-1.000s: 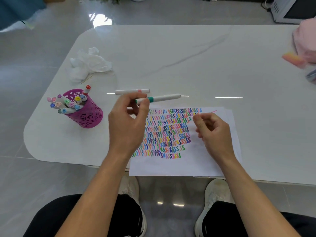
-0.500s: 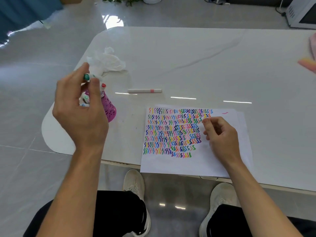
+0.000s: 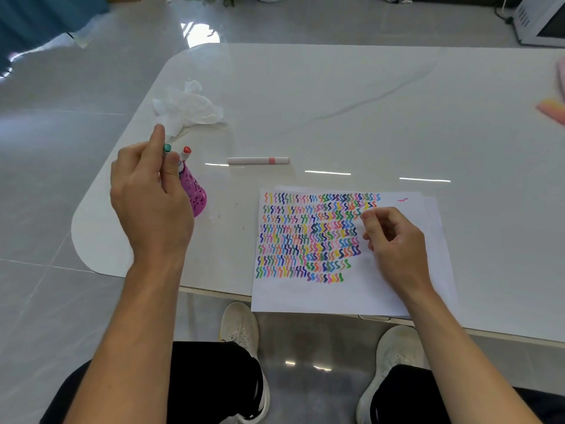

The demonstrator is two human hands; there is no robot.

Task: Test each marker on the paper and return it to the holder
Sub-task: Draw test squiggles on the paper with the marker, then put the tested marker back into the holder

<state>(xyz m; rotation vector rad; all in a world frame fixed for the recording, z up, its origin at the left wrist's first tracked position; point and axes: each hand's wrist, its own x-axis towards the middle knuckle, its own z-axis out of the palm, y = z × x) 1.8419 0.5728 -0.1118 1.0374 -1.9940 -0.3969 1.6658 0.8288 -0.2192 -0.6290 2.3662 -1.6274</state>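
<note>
- The teal-capped marker (image 3: 167, 149) is pinched upright between the thumb and curled fingers of the left hand (image 3: 149, 203), directly above the pink holder (image 3: 195, 194) at the near left of the table (image 3: 336, 96). Only its cap end is seen; the barrel is hidden behind the hand.
- The mouth of the holder is covered by the hand, so the drop would be made partly blind. The marker could be set on the rim or on the end of another marker and could skid out onto the table.
- A red-capped marker (image 3: 186, 150) stands out of the holder just right of the teal cap. It could be knocked or levered out if the teal one is pushed in at a slant.
- The holder is placed close to the rounded left edge of the table. It could be tipped by a sideways push from the hand, and its markers spilled to the floor.
- A loose marker with a pink band (image 3: 258, 160) lies flat on the table, on the far side of the paper (image 3: 330, 293) and to the right of the holder. It could be rolled away by a passing wrist, or be overlooked.
- The right hand (image 3: 394, 240) rests on the paper with its fingers curled; whether anything is pinched cannot be told. The near edge of the paper overhangs the table, so the sheet could slip off if that weight is lifted.
</note>
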